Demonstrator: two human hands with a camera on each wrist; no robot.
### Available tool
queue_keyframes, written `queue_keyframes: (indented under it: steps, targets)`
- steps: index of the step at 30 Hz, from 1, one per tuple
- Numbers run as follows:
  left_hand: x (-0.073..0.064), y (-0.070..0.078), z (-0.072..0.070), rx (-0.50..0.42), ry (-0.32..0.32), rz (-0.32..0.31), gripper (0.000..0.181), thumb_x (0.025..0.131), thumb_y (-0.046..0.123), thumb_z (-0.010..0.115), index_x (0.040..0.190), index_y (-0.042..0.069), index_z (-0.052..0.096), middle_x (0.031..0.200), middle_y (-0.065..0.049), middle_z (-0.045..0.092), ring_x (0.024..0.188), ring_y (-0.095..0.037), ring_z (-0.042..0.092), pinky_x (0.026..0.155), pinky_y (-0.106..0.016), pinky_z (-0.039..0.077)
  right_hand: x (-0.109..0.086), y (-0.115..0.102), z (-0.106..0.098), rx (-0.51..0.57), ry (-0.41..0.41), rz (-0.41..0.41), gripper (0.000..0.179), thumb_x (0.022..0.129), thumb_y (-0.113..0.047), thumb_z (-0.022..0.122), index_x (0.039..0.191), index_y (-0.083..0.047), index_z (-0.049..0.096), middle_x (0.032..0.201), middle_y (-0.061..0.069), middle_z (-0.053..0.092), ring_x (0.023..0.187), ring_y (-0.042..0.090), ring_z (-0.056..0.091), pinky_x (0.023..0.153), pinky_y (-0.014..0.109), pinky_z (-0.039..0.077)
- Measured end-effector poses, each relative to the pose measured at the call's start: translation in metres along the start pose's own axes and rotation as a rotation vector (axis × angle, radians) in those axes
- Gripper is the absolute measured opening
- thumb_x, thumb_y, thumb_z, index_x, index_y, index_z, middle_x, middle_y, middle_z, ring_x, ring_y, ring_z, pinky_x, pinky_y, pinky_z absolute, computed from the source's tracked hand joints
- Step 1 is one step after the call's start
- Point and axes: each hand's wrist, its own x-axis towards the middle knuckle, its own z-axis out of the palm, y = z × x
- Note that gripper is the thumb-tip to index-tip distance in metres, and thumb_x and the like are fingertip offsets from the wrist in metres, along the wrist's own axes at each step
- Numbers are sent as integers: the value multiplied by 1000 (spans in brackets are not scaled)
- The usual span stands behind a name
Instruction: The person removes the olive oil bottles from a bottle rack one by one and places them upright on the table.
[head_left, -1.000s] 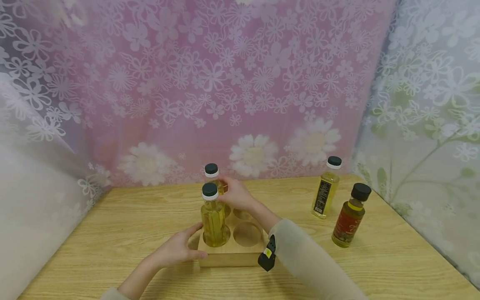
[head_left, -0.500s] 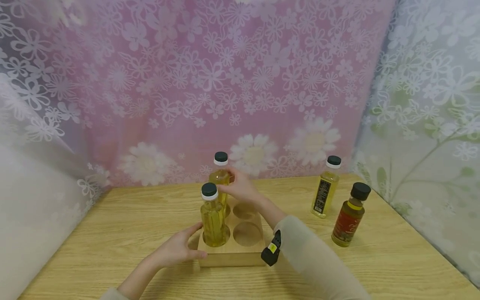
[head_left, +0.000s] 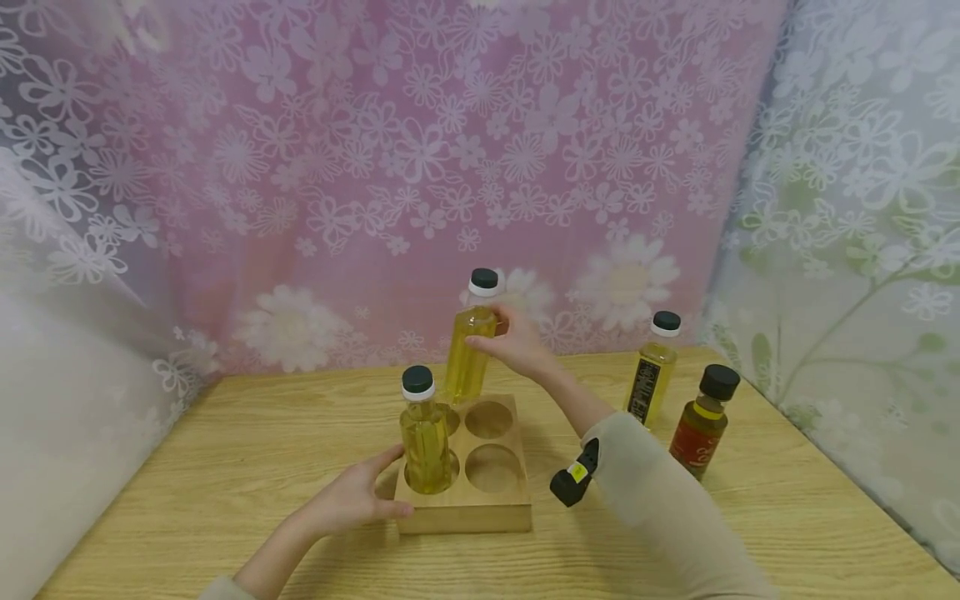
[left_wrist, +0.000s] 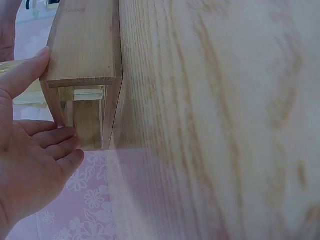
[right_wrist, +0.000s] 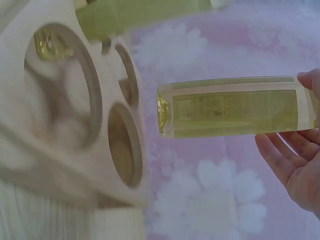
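Note:
My right hand (head_left: 519,343) holds an oil bottle (head_left: 467,362) by its upper part, thumb on one side and fingers behind. Yellow oil fills the bottle, which has a dark cap with a white ring. It leans slightly, its base above the rear holes of a wooden bottle rack (head_left: 467,518). In the right wrist view the bottle (right_wrist: 235,112) is apart from the rack (right_wrist: 100,197). My left hand (head_left: 347,500) grips the rack's front left corner, thumb on the front, fingers at the open side (left_wrist: 89,125). A similar oil bottle (head_left: 426,446) stands in the front left hole.
To the right on the wooden table (head_left: 795,517) stand a yellow oil bottle with a black label (head_left: 649,379) and a darker bottle with a red label (head_left: 697,437), partly behind my right sleeve (head_left: 660,492). A pink flowered curtain (head_left: 420,167) hangs behind the table.
My right hand has lifted the oil bottle up out of the rear left hole and moved it to the right. The left hand and the rack have stayed put.

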Motion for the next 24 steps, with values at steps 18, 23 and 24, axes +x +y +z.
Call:
queue_keyframes:
  steps: [18,23,24]
  targets:
    - [0,1,0,16,9,0,94,75,37,76,144,-3,27,143,-24,33,128,-44,32,98,-60,30,-25,38,-68,-106,11,109,54,85,-26,69,130,-5,48,118,16,54,104,33,53,78,42,50]
    - [0,2,0,19,7,2,94,75,37,76,143,-4,27,143,-25,33,129,-44,31,98,-60,29,-36,59,-75,-112,7,102,52,84,-25,69,127,-4,49,115,17,55,100,34,55,76,41,50]
    - [0,2,0,18,6,2,94,75,37,76,143,-4,27,143,-25,32,129,-44,31,98,-60,29,-38,63,-75,-120,8,106,52,84,-26,69,127,-5,49,114,17,56,100,34,55,75,41,50]
